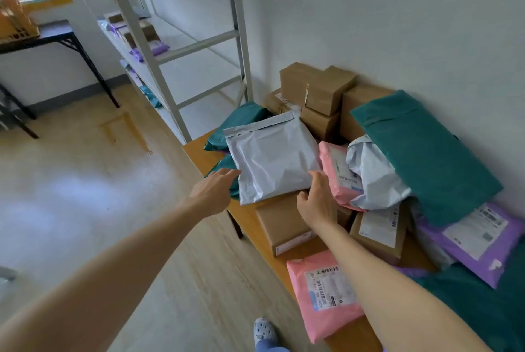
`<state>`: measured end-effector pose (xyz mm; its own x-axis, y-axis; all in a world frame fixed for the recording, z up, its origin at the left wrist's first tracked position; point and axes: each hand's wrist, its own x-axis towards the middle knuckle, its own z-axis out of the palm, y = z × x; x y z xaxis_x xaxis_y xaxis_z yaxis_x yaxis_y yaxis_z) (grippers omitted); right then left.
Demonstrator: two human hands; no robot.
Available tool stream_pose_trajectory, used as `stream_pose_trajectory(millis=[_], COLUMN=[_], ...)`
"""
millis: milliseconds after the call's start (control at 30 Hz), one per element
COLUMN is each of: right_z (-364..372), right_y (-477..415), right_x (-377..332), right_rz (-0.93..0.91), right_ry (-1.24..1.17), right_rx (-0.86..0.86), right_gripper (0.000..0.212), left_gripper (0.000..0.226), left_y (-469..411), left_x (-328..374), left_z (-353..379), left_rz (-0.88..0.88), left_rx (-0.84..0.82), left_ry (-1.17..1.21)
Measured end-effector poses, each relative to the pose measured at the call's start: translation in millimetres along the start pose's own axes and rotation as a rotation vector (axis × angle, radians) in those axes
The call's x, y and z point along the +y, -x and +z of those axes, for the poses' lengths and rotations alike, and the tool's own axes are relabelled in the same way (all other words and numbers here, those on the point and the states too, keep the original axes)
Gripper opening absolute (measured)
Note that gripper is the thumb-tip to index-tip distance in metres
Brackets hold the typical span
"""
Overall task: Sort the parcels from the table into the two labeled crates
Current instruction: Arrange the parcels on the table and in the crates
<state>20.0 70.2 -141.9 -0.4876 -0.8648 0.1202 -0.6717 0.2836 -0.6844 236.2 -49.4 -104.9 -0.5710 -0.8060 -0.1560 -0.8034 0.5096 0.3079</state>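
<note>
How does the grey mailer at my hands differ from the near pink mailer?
The grey mailer shows no label on its upper face; the pink mailer shows a barcode label. The grey mailer sits atop a brown box; the pink mailer lies flat on the table. The right hand pinches the grey mailer; the pink mailer is unheld. Both are soft plastic bags.

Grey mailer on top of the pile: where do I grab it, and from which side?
Take the grey mailer by its near edge, one grip at each near corner, coming from your side. It lies flat on a brown box, and that edge overhangs, leaving room for a thumb underneath.
</note>
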Motion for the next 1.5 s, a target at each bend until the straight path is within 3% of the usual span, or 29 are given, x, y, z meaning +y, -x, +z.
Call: stream_pose_trajectory(millis=[400,633,900,1067,1367,1500], right_z=[51.6,60.5,73.8,80.9,98.4,101.6], right_y=[-34.1,-40.2,-36.7,-31.9,-35.7,-30.8], right_x=[19.2,9.7,-12.6,-33.1,-57.2,-60.3], right_rz=[-0.124,-0.137,0.015,0.047,0.193,0.293], right_ry=[0.297,0.380,0.448,0.497,0.535,0.508], right_rx=[-0.171,-0.127,-0.119,0.015,0.139,0.119], right_gripper=[0.068,0.067,0.059,0.044,0.030,0.039], left_gripper=[0.079,0.090,0.073,0.064,0.028,0.021], left_y=[-71.6,-113.3,-147.3,-160.9,-186.1,-185.4], left_x=[-58.3,-64.1,-82.9,-95.3,-89.0,-77.3], left_z=[31.6,41.5,42.3,40.5,20.9,3.0], left_rz=[0.050,0.241,0.509,0.651,0.831,0.886], left_rx=[-0.217,-0.167,-0.128,-0.114,-0.106,-0.056], left_ry=[-0.181,-0.306,-0.304,-0.243,0.014,0.111])
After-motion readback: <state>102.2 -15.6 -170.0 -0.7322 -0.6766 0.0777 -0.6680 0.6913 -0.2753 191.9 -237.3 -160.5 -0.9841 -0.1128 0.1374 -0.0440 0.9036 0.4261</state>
